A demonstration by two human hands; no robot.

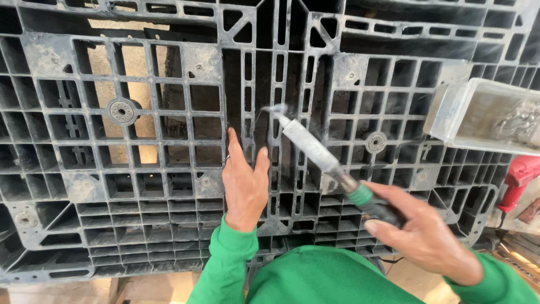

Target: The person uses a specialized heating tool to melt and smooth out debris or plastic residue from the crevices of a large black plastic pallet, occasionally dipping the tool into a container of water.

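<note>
A dark grey plastic pallet (169, 186), a grid of square openings smudged with pale dust, fills the frame. Both sleeves (225, 264) are bright green. The tool (315, 149) is dull silver with a green band and black handle. At right, a clear tray (484, 112) and a red tool (517, 180).

I am in a workshop or repair yard, a rough working place and no home or office. In front of me lies a large, dirty, dark grey plastic pallet (169, 186) with a grid of ribs, scuffed and dusted all over, and bare pale ground shows through its openings. A worn soldering-type iron with a long grimy metal barrel and green collar (320, 155) gives off a wisp of smoke at its tip. At my right sits a battered grey metal tray (450, 121) holding metal bits, and beside it a red power tool (516, 183). My long green work sleeves (225, 264) fit such a place
</note>
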